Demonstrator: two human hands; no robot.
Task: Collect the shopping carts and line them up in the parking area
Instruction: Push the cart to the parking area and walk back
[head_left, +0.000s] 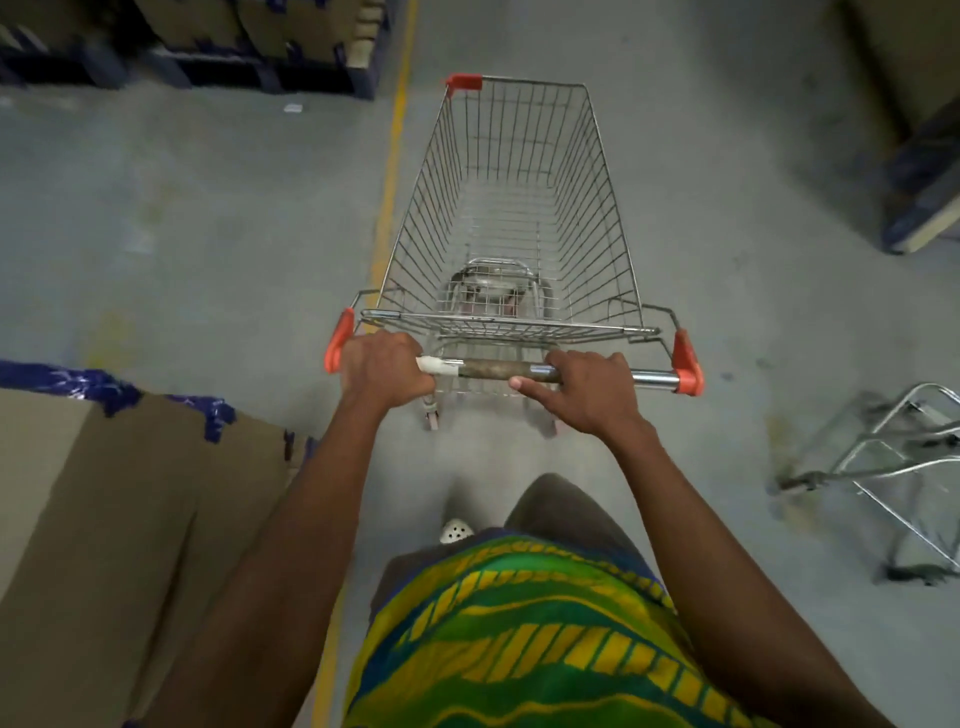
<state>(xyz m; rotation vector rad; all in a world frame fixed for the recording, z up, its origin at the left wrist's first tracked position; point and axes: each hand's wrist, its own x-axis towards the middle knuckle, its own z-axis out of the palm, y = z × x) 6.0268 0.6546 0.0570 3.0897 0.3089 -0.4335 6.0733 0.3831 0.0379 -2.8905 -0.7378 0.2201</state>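
Both hands grip the handle (498, 370) of a wire shopping cart (511, 208) that stands straight ahead on the grey floor (182, 208), just right of a yellow line (392, 156): the left hand (387, 371) is wrapped round the handle's left end, and the right hand (589, 389) is curled over it right of the middle, thumb underneath. The cart's wheels are mostly hidden under its basket. A cardboard box (119, 519) at near left, a metal frame (893, 457) at near right and the dark shelving (208, 57) at far left are all cut off by the edges and blurred.
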